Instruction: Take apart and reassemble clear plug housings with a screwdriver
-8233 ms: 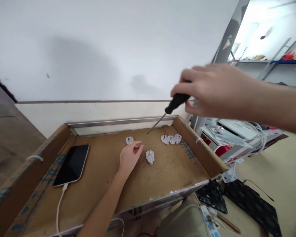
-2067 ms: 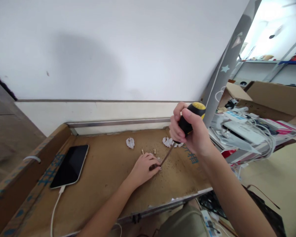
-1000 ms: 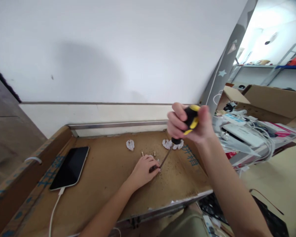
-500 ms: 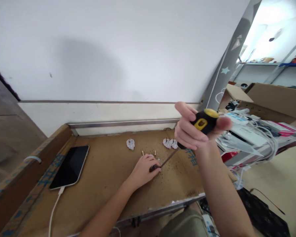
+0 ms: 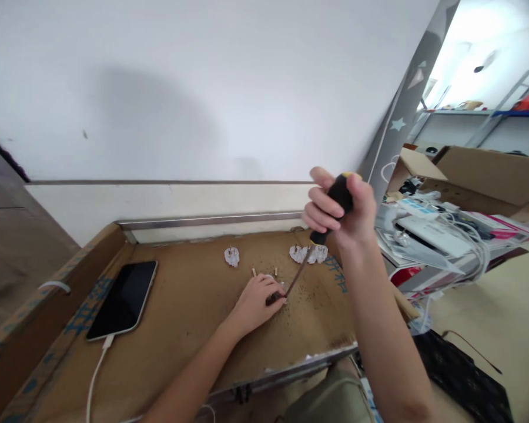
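My right hand (image 5: 337,202) is wrapped round the black and yellow handle of a screwdriver (image 5: 300,271), raised above the cardboard. Its long shaft slants down to the left, with the tip at the fingertips of my left hand (image 5: 259,298). That hand rests low on the cardboard, fingers closed over a small dark piece (image 5: 274,298); its full shape is hidden. A bit of clear or white material shows beside the fingers. Small brass-coloured pieces (image 5: 276,271) lie just beyond. Farther back are white plug-like parts with metal pins (image 5: 231,256), one apart and several grouped right (image 5: 308,254).
A phone (image 5: 122,299) with a white charging cable (image 5: 96,376) lies on the left of the cardboard surface (image 5: 189,305). Dark specks are scattered near my left hand. Cardboard boxes (image 5: 489,176) and piled packages and cables (image 5: 441,235) stand to the right.
My right hand has turned round the screwdriver handle and shifted slightly left and up; the shaft stands steeper. My left hand stays in place. The view has shifted a little.
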A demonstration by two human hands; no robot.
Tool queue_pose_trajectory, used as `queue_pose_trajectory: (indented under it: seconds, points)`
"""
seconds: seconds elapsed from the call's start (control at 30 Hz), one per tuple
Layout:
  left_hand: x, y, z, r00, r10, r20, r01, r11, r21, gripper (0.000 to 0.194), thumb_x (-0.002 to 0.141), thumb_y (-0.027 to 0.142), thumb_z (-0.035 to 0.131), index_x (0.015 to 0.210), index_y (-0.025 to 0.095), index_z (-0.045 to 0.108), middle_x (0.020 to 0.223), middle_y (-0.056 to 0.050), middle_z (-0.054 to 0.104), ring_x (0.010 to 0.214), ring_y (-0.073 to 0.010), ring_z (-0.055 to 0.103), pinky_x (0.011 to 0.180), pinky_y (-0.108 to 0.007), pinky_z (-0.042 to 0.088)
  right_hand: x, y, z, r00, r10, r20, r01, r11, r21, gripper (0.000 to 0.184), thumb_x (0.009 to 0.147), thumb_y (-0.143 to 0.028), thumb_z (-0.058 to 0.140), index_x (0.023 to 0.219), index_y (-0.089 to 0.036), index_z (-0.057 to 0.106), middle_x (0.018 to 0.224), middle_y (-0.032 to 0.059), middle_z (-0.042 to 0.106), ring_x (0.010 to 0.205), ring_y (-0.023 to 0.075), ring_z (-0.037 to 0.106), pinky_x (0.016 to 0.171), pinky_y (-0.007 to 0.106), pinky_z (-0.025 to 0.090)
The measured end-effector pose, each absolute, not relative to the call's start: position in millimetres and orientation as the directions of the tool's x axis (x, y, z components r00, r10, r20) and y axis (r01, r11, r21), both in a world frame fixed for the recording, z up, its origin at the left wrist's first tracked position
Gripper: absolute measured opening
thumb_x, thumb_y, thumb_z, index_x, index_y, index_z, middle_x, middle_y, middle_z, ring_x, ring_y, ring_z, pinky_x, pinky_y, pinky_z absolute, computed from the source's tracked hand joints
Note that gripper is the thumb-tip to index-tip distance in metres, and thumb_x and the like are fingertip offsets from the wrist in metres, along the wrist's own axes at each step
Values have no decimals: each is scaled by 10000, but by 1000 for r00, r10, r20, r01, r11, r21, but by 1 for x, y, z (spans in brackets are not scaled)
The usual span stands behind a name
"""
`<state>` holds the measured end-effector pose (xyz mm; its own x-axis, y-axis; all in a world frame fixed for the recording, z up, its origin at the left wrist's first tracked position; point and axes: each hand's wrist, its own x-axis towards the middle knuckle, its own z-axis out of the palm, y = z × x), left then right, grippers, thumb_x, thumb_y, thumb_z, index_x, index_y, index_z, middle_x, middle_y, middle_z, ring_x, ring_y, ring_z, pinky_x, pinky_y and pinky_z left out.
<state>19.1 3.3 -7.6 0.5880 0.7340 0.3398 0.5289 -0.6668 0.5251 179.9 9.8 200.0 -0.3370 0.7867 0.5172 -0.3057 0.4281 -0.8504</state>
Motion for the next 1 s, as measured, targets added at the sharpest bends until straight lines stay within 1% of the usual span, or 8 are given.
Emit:
queue_pose_trajectory:
  seconds: [0.1, 0.17, 0.27, 0.37, 0.47, 0.53, 0.7, 1.0]
  points:
    - [18, 4, -8, 585, 737, 339, 535, -664, 522, 47, 830, 261, 597, 840, 222, 621, 960, 10, 660, 958, -180, 520, 877, -333, 384, 173, 1, 201, -132, 821, 555, -68, 551, -832, 368, 729, -528, 602, 748, -184, 473, 579, -55, 472, 470, 47, 493, 440, 190, 432]
    - [19, 4, -8, 587, 735, 339, 535, -666, 519, 50, 831, 261, 594, 830, 221, 624, 953, 5, 661, 960, -183, 521, 883, -338, 384, 165, -10, 198, 24, 789, 615, 70, 612, -788, 287, 769, -457, 592, 851, -185, 548, 687, -28, 512, 562, 53, 541, 500, 190, 470]
    - [19, 4, -8, 586, 736, 340, 534, -666, 521, 59, 829, 266, 596, 843, 220, 630, 964, 0, 662, 969, -186, 521, 891, -341, 382, 160, -19, 192, 136, 765, 629, -110, 643, -758, 234, 807, -431, 552, 884, -231, 460, 695, -56, 493, 434, 34, 463, 383, 185, 389]
    - [20, 4, -8, 587, 735, 339, 529, -665, 527, 70, 828, 271, 598, 857, 217, 633, 980, -1, 663, 972, -186, 522, 888, -341, 385, 162, -17, 188, 119, 800, 588, -310, 592, -744, 348, 767, -469, 590, 774, -224, 343, 581, -94, 446, 312, 26, 348, 300, 178, 250]
    - [19, 5, -10, 581, 738, 342, 523, -661, 538, 70, 828, 274, 598, 840, 215, 634, 970, 3, 669, 971, -188, 527, 888, -343, 385, 160, -19, 186, 139, 829, 541, -293, 556, -778, 415, 740, -590, 559, 777, -197, 431, 645, -44, 526, 388, 53, 469, 362, 201, 343]
    - [19, 5, -11, 578, 737, 350, 514, -662, 546, 65, 823, 272, 603, 832, 216, 635, 961, 9, 673, 973, -188, 530, 890, -342, 384, 157, -25, 186, 257, 808, 531, -251, 586, -770, 460, 755, -641, 494, 814, -185, 502, 696, -14, 547, 433, 66, 504, 389, 213, 364]
    - [19, 6, -11, 568, 742, 355, 491, -652, 578, 59, 807, 260, 612, 844, 232, 648, 956, 22, 688, 977, -184, 542, 899, -333, 383, 156, -35, 186, 493, 731, 472, -241, 636, -733, 511, 786, -677, 380, 775, -183, 511, 579, -35, 451, 339, 43, 357, 330, 198, 240]
    - [21, 6, -13, 530, 775, 343, 514, -616, 597, 74, 783, 253, 623, 848, 239, 657, 968, 25, 693, 984, -192, 541, 895, -349, 391, 169, -37, 194, 570, 687, 450, -257, 669, -697, 508, 777, -685, 382, 740, -190, 487, 544, -34, 441, 323, 63, 367, 295, 199, 230]
